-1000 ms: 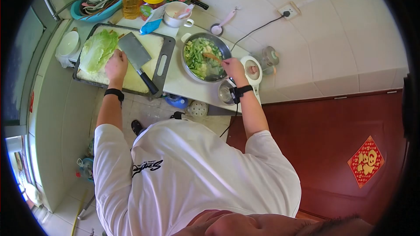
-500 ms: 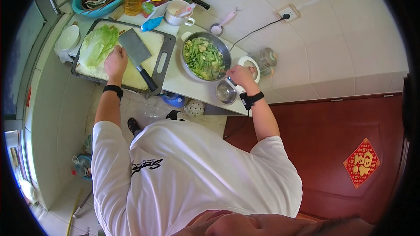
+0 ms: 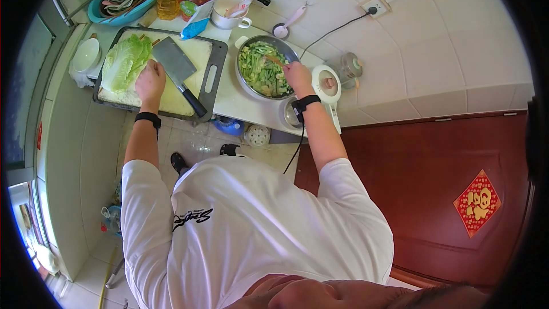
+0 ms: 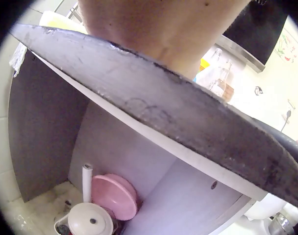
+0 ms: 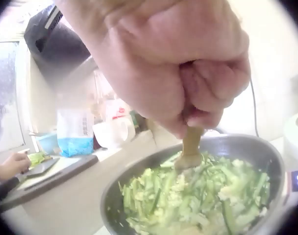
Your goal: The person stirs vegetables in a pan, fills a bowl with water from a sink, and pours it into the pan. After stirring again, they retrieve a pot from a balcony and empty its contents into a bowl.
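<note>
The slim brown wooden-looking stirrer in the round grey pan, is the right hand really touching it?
Touching. The right wrist view shows the right hand curled round the stirrer, whose lower end pokes out beneath.

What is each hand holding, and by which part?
The right hand grips a light-brown wooden utensil by its upper part. What, if anything, the left hand holds beside the pale-green leafy vegetable cannot be told.
</note>
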Action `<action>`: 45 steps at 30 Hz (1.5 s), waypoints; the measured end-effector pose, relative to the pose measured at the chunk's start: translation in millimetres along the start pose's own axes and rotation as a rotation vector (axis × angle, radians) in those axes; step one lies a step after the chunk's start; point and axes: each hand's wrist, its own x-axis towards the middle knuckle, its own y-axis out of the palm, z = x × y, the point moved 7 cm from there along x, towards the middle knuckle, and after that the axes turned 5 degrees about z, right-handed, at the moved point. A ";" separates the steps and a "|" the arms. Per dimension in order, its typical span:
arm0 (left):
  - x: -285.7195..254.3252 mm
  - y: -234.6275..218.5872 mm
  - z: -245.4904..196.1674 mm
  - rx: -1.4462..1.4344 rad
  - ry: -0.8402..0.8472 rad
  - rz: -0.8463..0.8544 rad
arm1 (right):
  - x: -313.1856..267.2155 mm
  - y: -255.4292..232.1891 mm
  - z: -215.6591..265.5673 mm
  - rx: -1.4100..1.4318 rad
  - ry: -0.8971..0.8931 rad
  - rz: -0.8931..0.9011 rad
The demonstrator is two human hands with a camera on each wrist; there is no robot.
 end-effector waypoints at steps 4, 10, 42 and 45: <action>-0.9 -1.1 2.2 -0.021 -0.002 -0.014 | -2.5 35.6 -20.4 -0.098 -0.044 0.051; -2.2 -3.2 1.8 -0.066 0.008 -0.035 | -32.3 -58.3 -38.7 -0.318 -0.174 0.153; -2.3 -5.2 1.3 -0.056 -0.013 -0.043 | 15.4 15.8 -52.9 0.111 -0.154 0.202; -0.1 -1.6 2.5 -0.041 -0.032 -0.008 | -5.4 -39.9 -57.9 0.079 -0.194 0.120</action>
